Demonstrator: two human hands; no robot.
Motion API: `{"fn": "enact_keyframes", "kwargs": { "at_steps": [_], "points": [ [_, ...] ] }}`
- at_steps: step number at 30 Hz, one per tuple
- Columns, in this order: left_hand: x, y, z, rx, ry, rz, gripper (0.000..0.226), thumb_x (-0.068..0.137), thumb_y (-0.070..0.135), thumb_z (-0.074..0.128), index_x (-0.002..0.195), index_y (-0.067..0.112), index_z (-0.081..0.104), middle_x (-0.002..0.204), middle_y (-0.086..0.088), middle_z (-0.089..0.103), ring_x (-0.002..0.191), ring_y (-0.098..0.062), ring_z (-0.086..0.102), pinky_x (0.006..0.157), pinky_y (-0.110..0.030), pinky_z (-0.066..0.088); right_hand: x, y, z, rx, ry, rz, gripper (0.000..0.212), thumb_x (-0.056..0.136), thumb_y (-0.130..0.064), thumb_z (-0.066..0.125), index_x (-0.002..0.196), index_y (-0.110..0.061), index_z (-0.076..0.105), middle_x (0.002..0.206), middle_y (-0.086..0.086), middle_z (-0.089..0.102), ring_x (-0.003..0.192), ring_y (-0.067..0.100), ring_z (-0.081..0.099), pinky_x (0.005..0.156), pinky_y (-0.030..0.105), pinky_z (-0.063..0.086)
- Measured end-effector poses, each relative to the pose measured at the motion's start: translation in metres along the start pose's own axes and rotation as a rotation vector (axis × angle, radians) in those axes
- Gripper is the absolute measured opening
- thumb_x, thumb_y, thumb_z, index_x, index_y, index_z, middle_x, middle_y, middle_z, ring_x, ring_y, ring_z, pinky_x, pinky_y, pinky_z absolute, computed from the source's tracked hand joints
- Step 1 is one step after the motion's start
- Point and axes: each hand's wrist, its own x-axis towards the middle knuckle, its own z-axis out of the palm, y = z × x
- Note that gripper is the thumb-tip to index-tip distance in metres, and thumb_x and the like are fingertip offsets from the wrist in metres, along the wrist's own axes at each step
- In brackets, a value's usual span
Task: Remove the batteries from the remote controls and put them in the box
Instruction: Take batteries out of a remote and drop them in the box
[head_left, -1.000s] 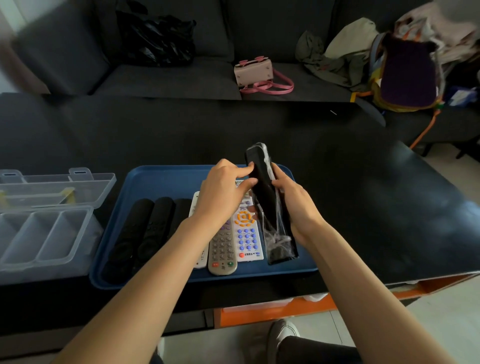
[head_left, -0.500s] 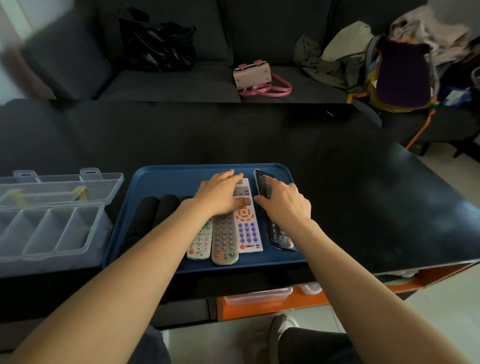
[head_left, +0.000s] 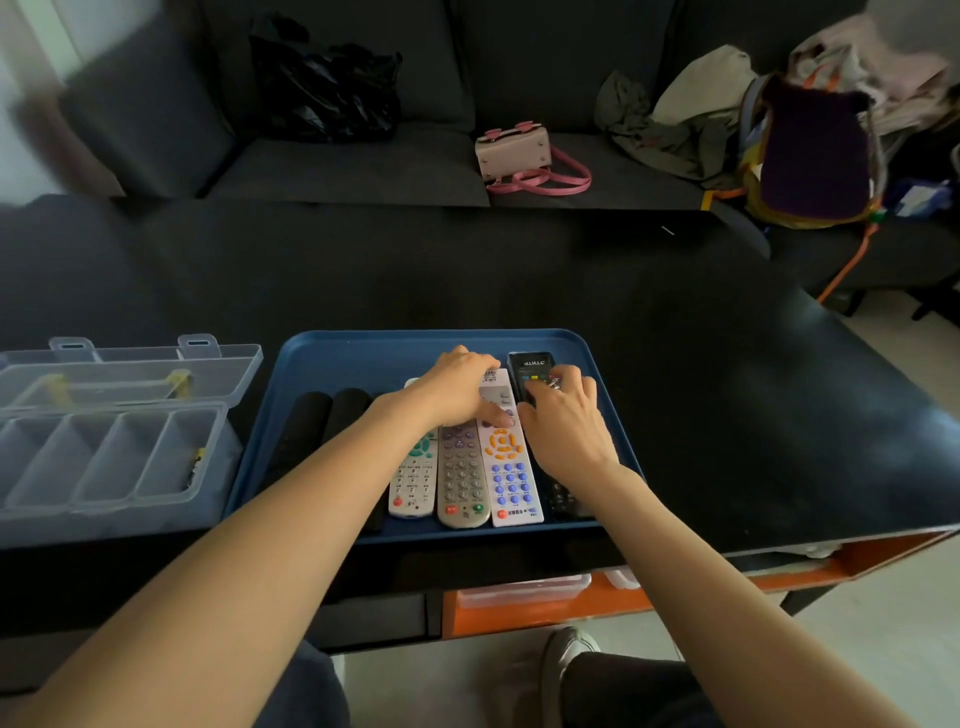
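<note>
Remote controls lie side by side in the blue plastic tray (head_left: 332, 358) at frame centre: left hand (head_left: 457, 387) flat, grip open, on the white remote with orange buttons (head_left: 506, 457); right hand (head_left: 563, 421) open-gripped atop the black remote (head_left: 530, 366). Clear compartment box (head_left: 104, 452) sits at left.

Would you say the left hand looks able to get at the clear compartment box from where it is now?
Probably yes. The left hand rests on the light remotes in the blue tray, and the clear compartment box lies open just left of the tray, with nothing visible between them but the tray's rim.

six remotes (head_left: 460, 470) lie side by side; clear box (head_left: 98, 457) open, left.
</note>
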Motion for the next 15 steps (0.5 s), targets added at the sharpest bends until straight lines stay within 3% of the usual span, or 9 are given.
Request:
{"fn": "enact_keyframes", "kwargs": {
  "at_steps": [4,6,8,10,13,15],
  "points": [
    [-0.005,-0.001,-0.001,-0.089,0.075,0.031,0.082,0.073,0.035,0.076,0.142,0.022,0.034,0.138,-0.006,0.035,0.125,-0.025,0.041,0.094,-0.035,0.037,0.003,0.001,0.003,0.170,-0.088,0.055,0.032,0.100,-0.028,0.040,0.107,-0.012,0.067,0.130,0.010,0.045,0.121,0.027,0.032,0.090,0.034,0.029],
    [-0.008,-0.001,-0.002,-0.163,0.134,0.062,0.071,0.078,0.032,0.072,0.140,0.024,0.037,0.135,-0.005,0.037,0.122,-0.022,0.043,0.089,-0.030,0.037,0.003,0.002,0.003,0.228,-0.116,0.051,0.034,0.099,-0.035,0.042,0.097,-0.012,0.067,0.118,0.010,0.055,0.117,0.027,0.037,0.085,0.032,0.025],
    [-0.011,-0.001,-0.005,-0.275,0.207,0.086,0.058,0.083,0.024,0.067,0.135,0.025,0.043,0.132,-0.003,0.043,0.119,-0.018,0.047,0.085,-0.025,0.038,0.000,0.001,0.000,0.372,-0.150,0.055,0.026,0.097,-0.033,0.048,0.100,-0.012,0.064,0.108,0.005,0.063,0.103,0.017,0.052,0.082,0.026,0.036],
    [-0.014,-0.002,-0.009,-0.385,0.289,0.078,0.047,0.085,0.016,0.065,0.129,0.023,0.051,0.130,0.000,0.048,0.112,-0.011,0.049,0.081,-0.021,0.041,-0.007,-0.005,-0.003,0.516,-0.200,0.078,0.030,0.090,-0.035,0.060,0.111,-0.014,0.057,0.099,-0.003,0.064,0.082,0.007,0.060,0.067,0.020,0.048],
    [-0.018,-0.001,-0.017,-0.484,0.384,0.041,0.036,0.082,0.013,0.068,0.116,0.020,0.062,0.120,0.005,0.051,0.101,-0.006,0.051,0.065,-0.015,0.047,-0.014,-0.017,0.001,0.398,-0.135,0.072,0.062,0.078,-0.045,0.072,0.126,-0.016,0.045,0.112,0.000,0.057,0.097,0.016,0.059,0.078,0.032,0.053],
    [-0.022,-0.003,-0.024,-0.643,0.406,0.040,0.035,0.082,0.009,0.068,0.116,0.017,0.063,0.119,-0.001,0.057,0.102,-0.013,0.059,0.071,-0.022,0.056,-0.012,-0.024,-0.002,0.407,-0.099,0.041,0.057,0.082,-0.037,0.069,0.128,-0.014,0.045,0.118,0.004,0.055,0.104,0.021,0.057,0.082,0.033,0.050]
  ]
}}
